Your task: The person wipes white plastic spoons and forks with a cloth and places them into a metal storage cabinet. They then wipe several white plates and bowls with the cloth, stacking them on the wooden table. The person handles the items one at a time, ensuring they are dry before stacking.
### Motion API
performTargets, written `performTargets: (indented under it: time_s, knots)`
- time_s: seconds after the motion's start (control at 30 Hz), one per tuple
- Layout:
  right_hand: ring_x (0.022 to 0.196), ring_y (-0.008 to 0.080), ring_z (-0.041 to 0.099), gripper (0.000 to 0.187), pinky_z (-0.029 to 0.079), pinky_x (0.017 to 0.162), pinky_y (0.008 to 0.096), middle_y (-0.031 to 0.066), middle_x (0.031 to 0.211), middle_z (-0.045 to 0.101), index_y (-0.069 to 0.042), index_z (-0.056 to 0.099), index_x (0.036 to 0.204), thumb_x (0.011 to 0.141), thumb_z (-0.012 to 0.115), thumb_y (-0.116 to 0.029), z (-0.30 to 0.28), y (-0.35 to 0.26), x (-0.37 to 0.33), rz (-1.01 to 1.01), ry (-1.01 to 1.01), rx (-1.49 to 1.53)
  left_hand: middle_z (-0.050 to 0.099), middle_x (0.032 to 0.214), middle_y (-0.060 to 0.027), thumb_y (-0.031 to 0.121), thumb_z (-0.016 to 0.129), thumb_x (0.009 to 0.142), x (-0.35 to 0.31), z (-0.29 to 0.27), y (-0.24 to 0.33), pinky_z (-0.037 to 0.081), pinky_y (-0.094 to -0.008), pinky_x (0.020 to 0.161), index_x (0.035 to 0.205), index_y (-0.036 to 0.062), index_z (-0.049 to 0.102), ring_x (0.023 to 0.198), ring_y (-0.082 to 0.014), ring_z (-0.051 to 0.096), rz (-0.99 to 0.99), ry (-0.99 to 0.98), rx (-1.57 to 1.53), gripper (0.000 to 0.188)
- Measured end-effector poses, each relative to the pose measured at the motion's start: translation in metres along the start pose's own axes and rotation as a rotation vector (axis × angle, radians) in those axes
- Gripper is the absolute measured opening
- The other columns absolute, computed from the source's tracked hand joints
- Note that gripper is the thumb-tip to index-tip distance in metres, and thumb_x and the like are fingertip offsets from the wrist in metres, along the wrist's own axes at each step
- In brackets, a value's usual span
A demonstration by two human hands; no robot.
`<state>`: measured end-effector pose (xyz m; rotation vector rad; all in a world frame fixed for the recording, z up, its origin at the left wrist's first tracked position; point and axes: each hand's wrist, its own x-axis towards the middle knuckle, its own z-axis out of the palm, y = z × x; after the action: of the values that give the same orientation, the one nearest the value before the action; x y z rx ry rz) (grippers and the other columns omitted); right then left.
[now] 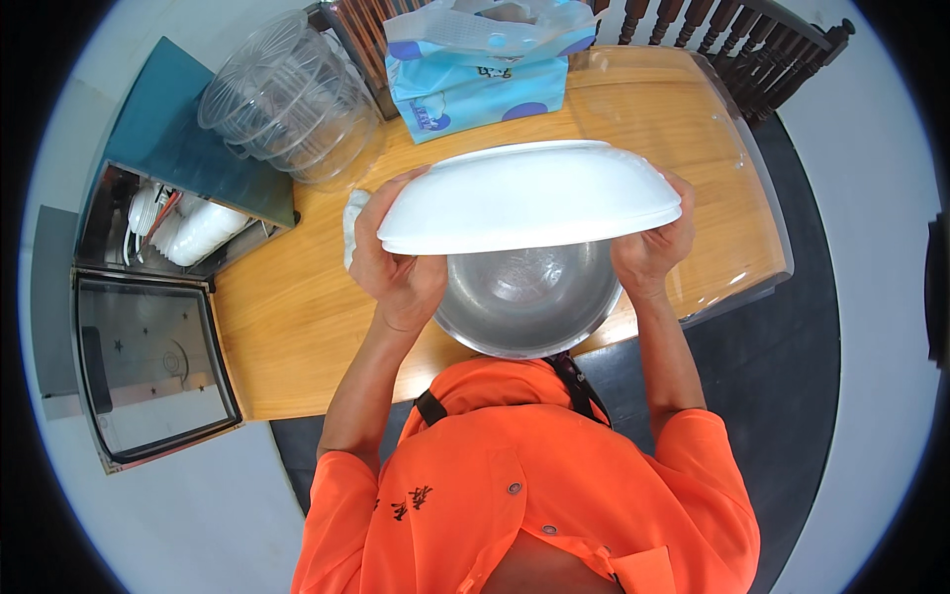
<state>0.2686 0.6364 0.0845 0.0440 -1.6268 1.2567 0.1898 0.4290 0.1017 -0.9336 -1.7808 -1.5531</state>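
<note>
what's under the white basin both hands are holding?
A steel bowl: its near side shows, with a bright patch inside that could be glare or liquid. The white basin covers its far side, so whatever lies there can't be seen.

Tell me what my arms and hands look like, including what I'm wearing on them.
Your left hand and right hand show no gloves or watch. Both forearms are bare, with short, loose, bright orange sleeves ending around the elbows.
</note>
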Motion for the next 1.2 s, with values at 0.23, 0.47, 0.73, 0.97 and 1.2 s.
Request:
performTargets:
  time_s: [0.23,0.47,0.73,0.97,1.2]
  knots:
    - [0.097,0.0177,0.058,0.036,0.045,0.087,0.0277,0.0112,0.107,0.058,0.004,0.05,0.11,0.078,0.066,0.002,0.001,-0.002,-0.002,0.023,0.009,0.02,0.056,0.114,-0.0157,-0.006,0.067,0.076,-0.002,-0.002,0.002,0.047,-0.0294,0.086,0.118,-0.0071,0.048,0.099,-0.0206,0.059,0.011,-0.01,0.009,0.046]
    - [0.097,0.0172,0.058,0.035,0.045,0.086,0.0273,0.0103,0.105,0.058,0.004,0.052,0.109,0.078,0.067,0.001,0.0,-0.002,-0.004,0.038,0.014,0.008,0.056,0.116,-0.0164,-0.006,0.066,0.077,-0.006,-0.003,0.002,0.047,-0.0301,0.087,0.119,-0.0072,0.048,0.101,-0.0212,0.059,-0.008,-0.02,-0.023,0.046]
    - [0.101,0.0201,0.06,0.036,0.048,0.088,0.0301,0.0182,0.11,0.06,0.006,0.046,0.111,0.081,0.065,0.004,-0.003,-0.001,-0.007,0.015,-0.058,-0.012,0.065,0.103,-0.0192,-0.005,0.063,0.078,-0.004,-0.001,0.006,0.051,-0.0282,0.079,0.113,-0.007,0.051,0.091,-0.0222,0.064,0.042,0.032,0.049,0.037]
    - [0.102,0.0203,0.06,0.037,0.048,0.089,0.0305,0.0188,0.111,0.06,0.006,0.045,0.112,0.081,0.065,0.005,-0.005,0.002,-0.012,0.04,-0.073,-0.003,0.057,0.114,-0.0166,-0.005,0.066,0.078,-0.016,-0.007,0.003,0.046,-0.03,0.088,0.119,-0.0069,0.047,0.101,-0.0208,0.058,-0.024,-0.025,0.005,0.046]
    - [0.102,0.0213,0.06,0.038,0.048,0.089,0.0308,0.0193,0.112,0.06,0.006,0.044,0.113,0.081,0.065,0.005,-0.007,0.003,-0.014,0.042,-0.083,0.0,0.057,0.113,-0.0156,-0.004,0.066,0.079,-0.019,-0.007,0.004,0.046,-0.0299,0.088,0.119,-0.0066,0.047,0.1,-0.0199,0.058,-0.055,-0.026,-0.003,0.045]
